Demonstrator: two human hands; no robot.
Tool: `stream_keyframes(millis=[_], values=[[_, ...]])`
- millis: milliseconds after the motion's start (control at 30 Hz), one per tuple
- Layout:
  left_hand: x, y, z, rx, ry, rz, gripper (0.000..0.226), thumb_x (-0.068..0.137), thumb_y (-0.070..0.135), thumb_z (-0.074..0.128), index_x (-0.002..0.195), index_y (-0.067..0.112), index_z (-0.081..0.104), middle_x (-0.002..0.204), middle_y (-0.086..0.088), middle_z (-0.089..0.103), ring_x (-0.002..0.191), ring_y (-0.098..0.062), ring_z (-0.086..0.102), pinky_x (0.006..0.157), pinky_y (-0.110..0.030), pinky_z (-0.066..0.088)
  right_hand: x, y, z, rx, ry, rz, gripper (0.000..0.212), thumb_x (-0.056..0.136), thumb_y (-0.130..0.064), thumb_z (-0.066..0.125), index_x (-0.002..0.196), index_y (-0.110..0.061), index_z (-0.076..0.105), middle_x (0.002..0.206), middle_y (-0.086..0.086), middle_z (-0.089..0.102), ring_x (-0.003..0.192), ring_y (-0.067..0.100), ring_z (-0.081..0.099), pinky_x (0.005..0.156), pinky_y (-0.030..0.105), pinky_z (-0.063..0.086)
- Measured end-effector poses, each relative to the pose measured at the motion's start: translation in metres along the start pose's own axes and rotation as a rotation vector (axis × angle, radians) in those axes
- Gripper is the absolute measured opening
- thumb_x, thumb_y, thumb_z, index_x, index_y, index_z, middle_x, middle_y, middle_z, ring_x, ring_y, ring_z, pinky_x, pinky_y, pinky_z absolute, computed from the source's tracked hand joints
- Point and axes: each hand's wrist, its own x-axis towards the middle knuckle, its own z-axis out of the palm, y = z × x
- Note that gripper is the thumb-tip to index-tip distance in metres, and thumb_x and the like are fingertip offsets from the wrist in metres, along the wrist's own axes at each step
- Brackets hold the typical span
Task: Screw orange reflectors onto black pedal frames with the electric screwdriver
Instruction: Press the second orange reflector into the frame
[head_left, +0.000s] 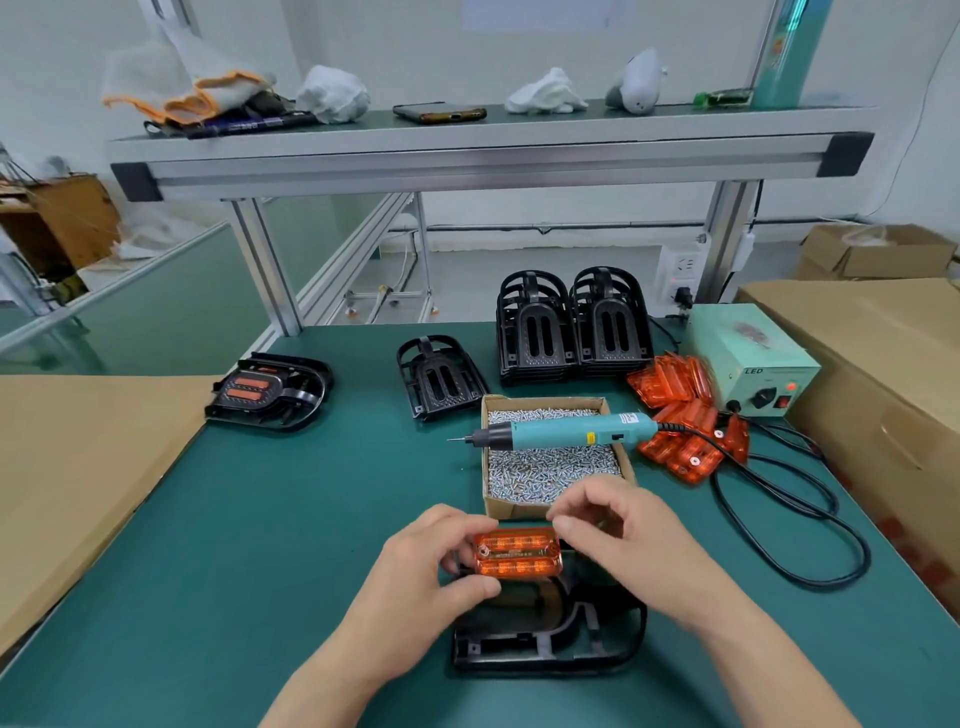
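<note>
— Where was the reflector (517, 552)?
— Over the frame (519, 652), just before the box (545, 401). Your left hand (431, 566) gripped its end. Your right hand (613, 525) curled beside it; holding anything, I couldn't tell. The screwdriver (561, 431) lay across the box.

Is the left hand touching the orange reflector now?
Touching. The head view shows the left hand gripping the orange reflector at its left end.
</note>
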Motion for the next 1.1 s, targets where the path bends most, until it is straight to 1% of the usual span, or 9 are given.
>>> stream_keyframes(millis=[133, 267, 367, 500, 600, 833, 933, 1033, 1100], values=[[-0.001, -0.004, 0.000, 0.013, -0.010, -0.017, 0.044, 0.074, 0.021, 0.082, 0.111, 0.040, 0.068, 0.105, 0.018, 0.057, 0.099, -0.011, 0.057, 0.085, -0.015, 0.042, -0.003, 0.001, 0.001, -0.250, -0.130, -0.036, 0.010, 0.084, -0.028, 0.079, 0.088, -0.035, 0.074, 0.090, -0.014, 0.062, 0.087, 0.008, 0.058, 0.076, 0.019, 0.046], [-0.001, -0.012, 0.000, 0.076, -0.058, -0.073, 0.044, 0.075, 0.027, 0.082, 0.113, 0.041, 0.067, 0.107, 0.023, 0.050, 0.113, -0.003, 0.047, 0.093, -0.008, 0.032, -0.003, 0.003, 0.015, -0.350, -0.114, -0.068, 0.002, 0.086, -0.029, 0.076, 0.087, -0.029, 0.075, 0.088, -0.013, 0.058, 0.085, 0.002, 0.053, 0.078, 0.021, 0.042], [-0.003, -0.018, -0.002, 0.065, -0.121, -0.126, 0.045, 0.076, 0.029, 0.082, 0.116, 0.041, 0.066, 0.110, 0.021, 0.048, 0.115, 0.001, 0.044, 0.096, -0.006, 0.029, -0.004, 0.003, 0.025, -0.386, -0.132, -0.067, 0.004, 0.086, -0.031, 0.075, 0.088, -0.028, 0.075, 0.089, -0.012, 0.059, 0.085, 0.002, 0.053, 0.081, 0.025, 0.044], [-0.009, -0.028, -0.007, -0.052, -0.190, -0.192, 0.046, 0.076, 0.031, 0.081, 0.117, 0.042, 0.066, 0.113, 0.018, 0.050, 0.117, 0.000, 0.047, 0.099, -0.010, 0.030, -0.008, 0.005, 0.032, -0.456, -0.165, -0.063, 0.009, 0.087, -0.036, 0.073, 0.091, -0.028, 0.076, 0.088, -0.015, 0.056, 0.094, 0.001, 0.047, 0.088, 0.025, 0.040], [-0.013, -0.034, -0.006, -0.069, -0.211, -0.211, 0.040, 0.077, 0.031, 0.077, 0.114, 0.042, 0.068, 0.111, 0.022, 0.052, 0.114, 0.002, 0.050, 0.098, -0.010, 0.031, -0.009, 0.004, 0.034, -0.464, -0.159, -0.065, 0.008, 0.088, -0.037, 0.074, 0.090, -0.030, 0.076, 0.086, -0.016, 0.053, 0.095, 0.001, 0.043, 0.088, 0.025, 0.040], [-0.017, -0.039, 0.006, -0.103, -0.165, -0.196, 0.029, 0.078, 0.023, 0.076, 0.100, 0.043, 0.073, 0.106, 0.021, 0.054, 0.109, -0.004, 0.055, 0.102, -0.025, 0.040, -0.008, 0.003, 0.033, -0.550, -0.203, -0.039, 0.012, 0.089, -0.039, 0.072, 0.093, -0.029, 0.076, 0.089, -0.015, 0.049, 0.096, 0.005, 0.042, 0.089, 0.027, 0.041], [-0.017, -0.038, 0.010, -0.094, -0.110, -0.151, 0.029, 0.075, 0.039, 0.072, 0.102, 0.050, 0.069, 0.106, 0.026, 0.049, 0.113, -0.003, 0.050, 0.100, -0.021, 0.037, -0.007, 0.003, 0.037, -0.609, -0.194, -0.043, 0.012, 0.090, -0.039, 0.071, 0.093, -0.028, 0.073, 0.090, -0.015, 0.046, 0.097, 0.008, 0.040, 0.089, 0.027, 0.041], [-0.015, -0.031, 0.019, -0.065, -0.051, -0.075, 0.038, 0.072, 0.060, 0.067, 0.110, 0.057, 0.065, 0.122, 0.029, 0.043, 0.129, -0.001, 0.037, 0.104, -0.013, 0.027, -0.005, 0.000, 0.035, -0.646, -0.256, -0.034, 0.014, 0.091, -0.040, 0.069, 0.095, -0.028, 0.074, 0.089, -0.015, 0.045, 0.098, 0.010, 0.041, 0.089, 0.028, 0.040], [-0.015, -0.028, 0.027, 0.025, -0.056, 0.004, 0.040, 0.071, 0.065, 0.068, 0.110, 0.059, 0.064, 0.131, 0.025, 0.043, 0.133, -0.003, 0.033, 0.109, -0.021, 0.026, -0.002, -0.001, 0.032, -0.550, -0.238, -0.001, 0.018, 0.091, -0.044, 0.068, 0.092, -0.028, 0.075, 0.092, -0.013, 0.050, 0.099, 0.008, 0.045, 0.089, 0.029, 0.041]])
